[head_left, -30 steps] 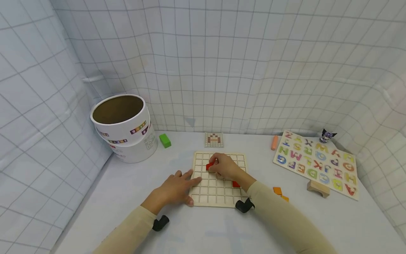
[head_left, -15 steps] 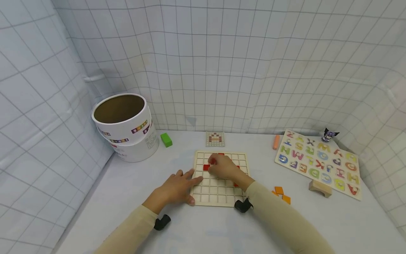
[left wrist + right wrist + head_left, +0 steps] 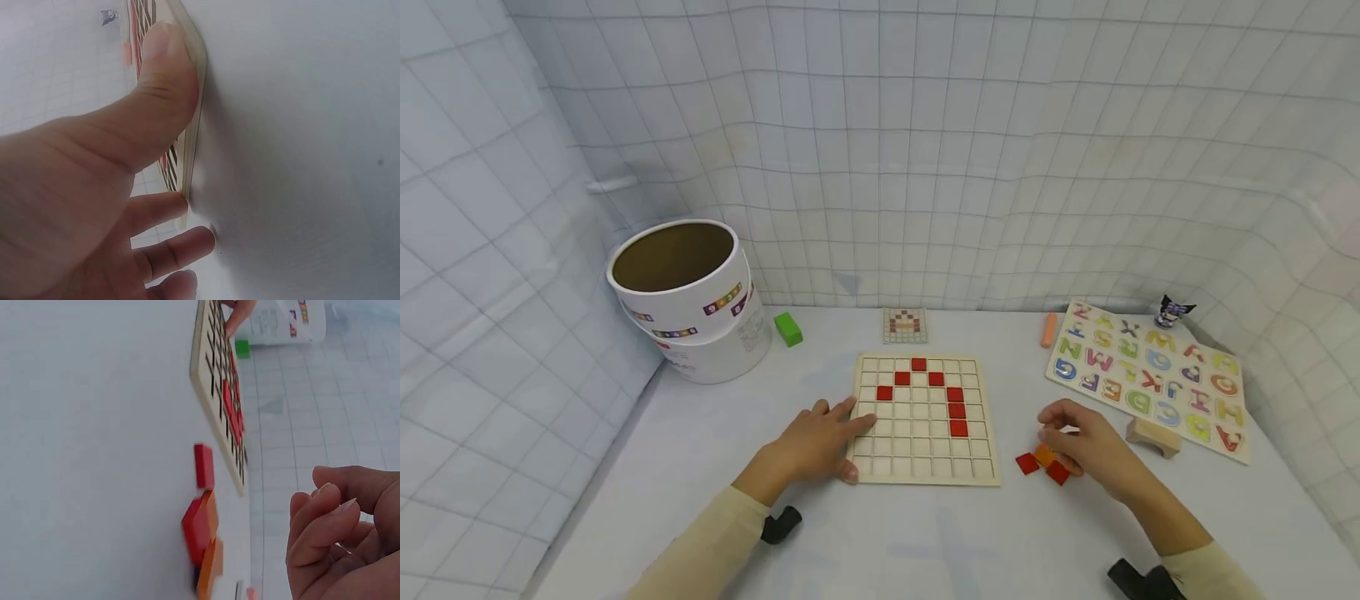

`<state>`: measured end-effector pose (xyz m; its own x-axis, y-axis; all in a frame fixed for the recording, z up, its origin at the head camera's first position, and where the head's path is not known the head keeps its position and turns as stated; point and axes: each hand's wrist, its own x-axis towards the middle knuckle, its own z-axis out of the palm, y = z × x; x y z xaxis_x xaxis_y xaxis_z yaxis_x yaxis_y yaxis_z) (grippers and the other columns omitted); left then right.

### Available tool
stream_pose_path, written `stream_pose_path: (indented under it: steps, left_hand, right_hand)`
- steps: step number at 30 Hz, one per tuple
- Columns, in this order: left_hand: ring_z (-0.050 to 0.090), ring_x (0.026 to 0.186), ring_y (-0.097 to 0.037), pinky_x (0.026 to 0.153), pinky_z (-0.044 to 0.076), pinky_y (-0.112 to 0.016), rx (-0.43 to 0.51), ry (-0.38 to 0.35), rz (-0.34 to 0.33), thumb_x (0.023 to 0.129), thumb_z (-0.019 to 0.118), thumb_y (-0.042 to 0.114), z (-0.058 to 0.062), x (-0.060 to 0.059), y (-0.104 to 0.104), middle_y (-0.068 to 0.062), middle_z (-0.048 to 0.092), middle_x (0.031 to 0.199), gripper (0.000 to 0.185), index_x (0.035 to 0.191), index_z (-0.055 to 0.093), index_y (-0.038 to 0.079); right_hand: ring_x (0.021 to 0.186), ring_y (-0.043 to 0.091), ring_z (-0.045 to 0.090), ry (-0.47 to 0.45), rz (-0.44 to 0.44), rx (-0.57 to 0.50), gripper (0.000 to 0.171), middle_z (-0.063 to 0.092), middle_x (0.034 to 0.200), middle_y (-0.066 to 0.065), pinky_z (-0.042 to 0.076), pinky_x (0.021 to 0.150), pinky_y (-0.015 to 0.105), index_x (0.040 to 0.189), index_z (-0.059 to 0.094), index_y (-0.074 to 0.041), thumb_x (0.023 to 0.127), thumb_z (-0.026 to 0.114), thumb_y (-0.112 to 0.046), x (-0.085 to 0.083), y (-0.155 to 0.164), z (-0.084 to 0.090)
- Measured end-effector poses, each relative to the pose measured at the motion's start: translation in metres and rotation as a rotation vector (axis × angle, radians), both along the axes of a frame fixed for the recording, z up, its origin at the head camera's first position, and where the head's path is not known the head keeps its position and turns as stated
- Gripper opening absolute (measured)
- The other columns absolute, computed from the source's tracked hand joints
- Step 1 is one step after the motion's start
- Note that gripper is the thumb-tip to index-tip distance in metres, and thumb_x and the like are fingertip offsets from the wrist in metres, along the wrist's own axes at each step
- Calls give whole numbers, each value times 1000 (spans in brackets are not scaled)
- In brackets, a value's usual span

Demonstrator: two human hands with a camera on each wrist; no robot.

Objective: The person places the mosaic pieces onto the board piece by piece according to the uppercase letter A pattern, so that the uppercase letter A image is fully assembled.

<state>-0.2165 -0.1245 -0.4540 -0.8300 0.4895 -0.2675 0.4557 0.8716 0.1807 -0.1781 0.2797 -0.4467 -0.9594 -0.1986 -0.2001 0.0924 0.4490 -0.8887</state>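
My left hand rests at the left edge of a square wooden grid board, fingers spread. In the left wrist view its thumb lies over the board's edge. Several red tiles sit in the board's cells, forming a peaked shape with a longer right side. To the right of the board, my right hand hovers by a small cluster of loose tiles. It has loosely curled fingers with nothing between them. A red tile lies nearest the board, and another red tile overlaps orange tiles.
Behind the board lies a small pattern card. A white bucket and a green block stand at the back left. On the right are an alphabet board, a wooden arch block, an orange stick and a small figurine.
My right hand has left a red tile in the board's upper left part and moved right to the loose tiles. Two loose red tiles now show there. The left hand stays put.
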Motion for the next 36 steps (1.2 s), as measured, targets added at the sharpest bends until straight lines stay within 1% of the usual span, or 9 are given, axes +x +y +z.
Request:
stream_pose_path:
  steps: [4, 8, 11, 15, 21, 25, 30, 33, 36]
  left_hand:
    - [45, 128, -38, 104, 40, -55, 16, -5, 10, 74, 85, 46, 1, 1, -1, -14, 36, 163, 89, 154, 48, 29]
    - [45, 127, -37, 105, 40, -55, 20, -4, 4, 74, 84, 47, 1, 0, -1, -14, 36, 163, 89, 154, 48, 30]
    - [45, 127, -37, 105, 40, -54, 11, 3, 1, 74, 84, 48, 0, -1, -1, -13, 35, 163, 90, 154, 47, 31]
    - [45, 129, -37, 105, 40, -54, 5, -11, 14, 74, 85, 49, -1, -1, 1, -12, 34, 164, 91, 154, 47, 32]
    - [44, 130, -38, 105, 41, -55, 19, -32, -2, 74, 84, 49, -1, 2, 5, -13, 34, 164, 90, 154, 46, 31]
    - [44, 130, -37, 105, 41, -54, 5, -9, -1, 75, 83, 49, 3, 3, 3, -12, 34, 164, 89, 154, 46, 31]
    - [44, 129, -37, 105, 40, -55, 9, -17, 12, 74, 84, 48, 6, 3, 1, -13, 35, 164, 89, 154, 48, 30]
    - [45, 128, -37, 105, 40, -55, 8, -17, 15, 74, 84, 48, 6, 4, 0, -13, 36, 163, 89, 153, 48, 30]
    - [45, 128, -38, 105, 40, -56, 8, -9, 12, 74, 84, 48, 6, 3, -1, -13, 36, 163, 89, 153, 48, 30]
  right_hand:
    - [70, 20, 53, -88, -58, 40, 40, 57, 102, 12, 46, 55, 28, 128, 55, -1, 98, 69, -24, 17, 25, -7]
    - [70, 18, 53, -130, -37, 60, 42, 57, 106, 11, 44, 54, 26, 129, 57, -3, 96, 72, -23, 29, 28, -16]
    - [65, 16, 51, -112, 10, 57, 36, 55, 102, 11, 41, 52, 24, 124, 58, -2, 96, 71, -19, 33, 19, -20]
    - [66, 14, 51, -67, 22, 97, 34, 55, 94, 7, 42, 54, 24, 124, 61, -2, 95, 72, -18, 38, 4, -23]
    - [70, 15, 50, 7, -12, 327, 40, 53, 75, 2, 39, 63, 26, 128, 64, -10, 90, 75, -16, 39, -8, -27]
    - [69, 15, 51, 50, 1, 430, 35, 56, 72, -1, 39, 63, 29, 123, 66, -16, 89, 74, -16, 34, -17, -28]
    - [70, 16, 51, 87, 21, 560, 28, 58, 76, -2, 39, 61, 33, 113, 66, -21, 88, 76, -15, 30, -25, -26]
    - [72, 17, 51, 91, 31, 579, 28, 58, 78, -1, 39, 62, 34, 114, 65, -20, 89, 77, -16, 28, -26, -26]
    - [70, 17, 50, 86, 27, 572, 24, 55, 74, -1, 38, 62, 33, 107, 65, -20, 88, 78, -16, 27, -25, -27]
